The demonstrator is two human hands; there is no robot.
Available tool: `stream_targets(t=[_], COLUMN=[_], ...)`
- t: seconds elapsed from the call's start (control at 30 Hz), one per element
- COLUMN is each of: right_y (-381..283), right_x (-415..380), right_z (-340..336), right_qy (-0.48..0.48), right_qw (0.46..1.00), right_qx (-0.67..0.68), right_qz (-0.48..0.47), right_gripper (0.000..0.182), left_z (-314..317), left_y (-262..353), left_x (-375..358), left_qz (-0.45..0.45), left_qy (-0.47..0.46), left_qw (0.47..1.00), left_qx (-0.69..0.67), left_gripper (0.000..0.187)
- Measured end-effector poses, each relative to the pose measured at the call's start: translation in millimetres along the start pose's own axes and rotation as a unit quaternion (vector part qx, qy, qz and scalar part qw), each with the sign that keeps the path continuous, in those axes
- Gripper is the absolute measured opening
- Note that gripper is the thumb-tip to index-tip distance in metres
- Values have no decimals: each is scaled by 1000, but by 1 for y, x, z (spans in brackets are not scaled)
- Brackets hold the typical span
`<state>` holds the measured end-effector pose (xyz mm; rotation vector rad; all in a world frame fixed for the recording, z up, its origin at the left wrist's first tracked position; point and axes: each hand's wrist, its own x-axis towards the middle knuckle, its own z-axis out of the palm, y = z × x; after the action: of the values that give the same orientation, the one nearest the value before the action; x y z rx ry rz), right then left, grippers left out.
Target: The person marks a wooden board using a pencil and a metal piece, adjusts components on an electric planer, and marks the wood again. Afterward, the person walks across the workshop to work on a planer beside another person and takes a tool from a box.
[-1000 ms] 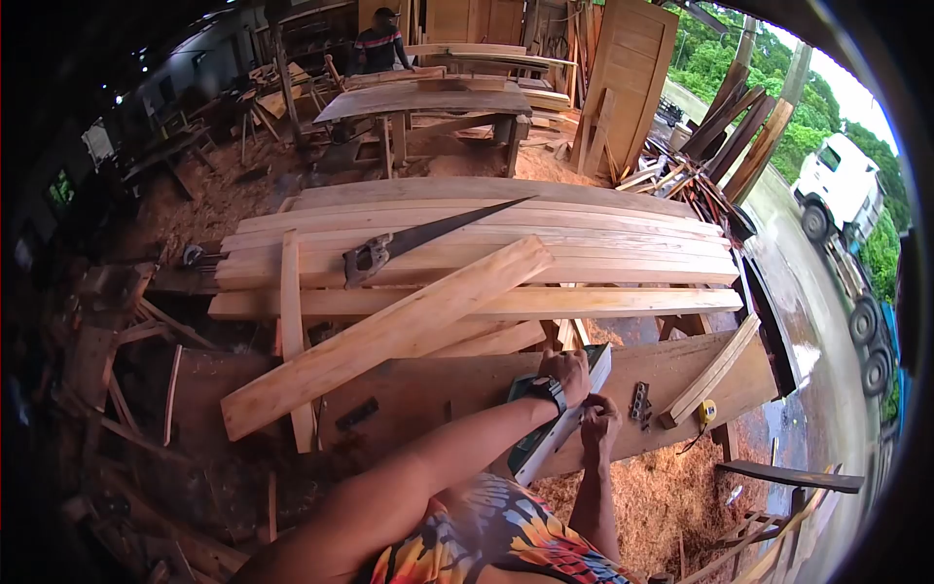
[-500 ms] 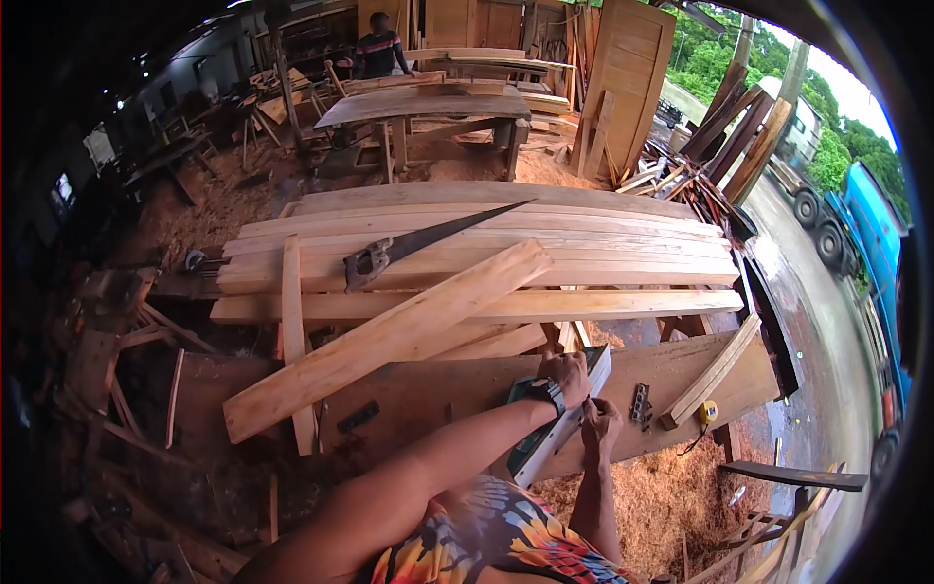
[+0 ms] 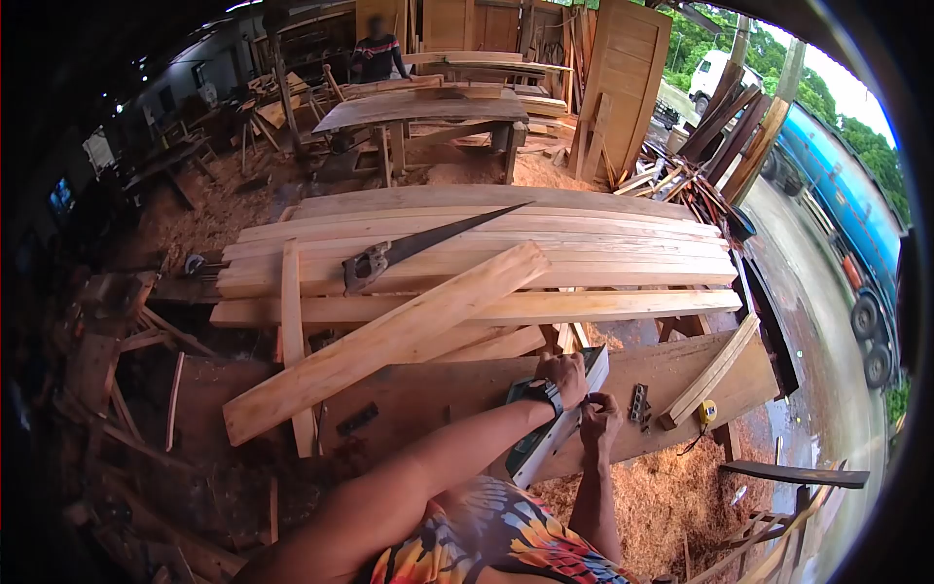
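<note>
A planer [image 3: 538, 451] with a greenish body and a long pale metal sole lies tilted on its side at the near edge of the workbench plank. My left hand [image 3: 561, 374], with a watch on the wrist, is closed on its far end. Beside the sole, my right hand [image 3: 601, 419] has its fingers pinched together close to the planer; a small dark piece shows at the fingertips, too small to name. Just right of the hands is a dark metal piece with holes [image 3: 638, 403]. A yellow tape measure [image 3: 707, 412] sits farther right.
A handsaw [image 3: 389, 255] rests on stacked boards [image 3: 623, 258] ahead. One loose board [image 3: 389, 341] slants across the bench plank [image 3: 467, 375]. Wood shavings [image 3: 662, 496] cover the ground. Another person [image 3: 377, 56] stands behind a far table [image 3: 428, 107]. A blue tanker truck [image 3: 837, 175] is outside.
The truck on the road has moved forward, toward the upper left, showing more of its tank and cab. The far person has shifted posture. My hands have barely moved.
</note>
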<state>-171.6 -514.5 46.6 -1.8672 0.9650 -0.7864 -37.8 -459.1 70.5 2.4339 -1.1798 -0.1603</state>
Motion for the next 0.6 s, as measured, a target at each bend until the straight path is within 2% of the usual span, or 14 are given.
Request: stream_targets(t=[0.07, 0.17, 0.3, 0.47, 0.57, 0.6], right_y=[12, 31, 8, 21, 27, 27], right_x=[4, 9, 3, 8, 7, 8], right_z=[0, 5, -2, 0, 2, 3], right_qy=[3, 18, -23, 14, -6, -16], right_qw=[1000, 998, 999, 997, 998, 998], right_qx=[-27, -51, -28, -61, -38, -24], right_qz=[-9, -28, 3, -43, -55, -56], right_gripper=[19, 16, 18, 17, 18, 19], left_z=[-2, -15, -13, -21, -5, -4], left_y=[0, 6, 5, 8, 5, 5], left_x=[0, -6, -6, -9, -2, 0], left_qz=[2, -5, 0, 0, -12, -14], left_qy=[1, 13, 18, 16, 12, 18], left_qw=[1000, 1000, 1000, 1000, 1000, 1000], left_qx=[5, -5, 1, 5, 2, 5], left_gripper=[45, 31, 31, 30, 43, 41])
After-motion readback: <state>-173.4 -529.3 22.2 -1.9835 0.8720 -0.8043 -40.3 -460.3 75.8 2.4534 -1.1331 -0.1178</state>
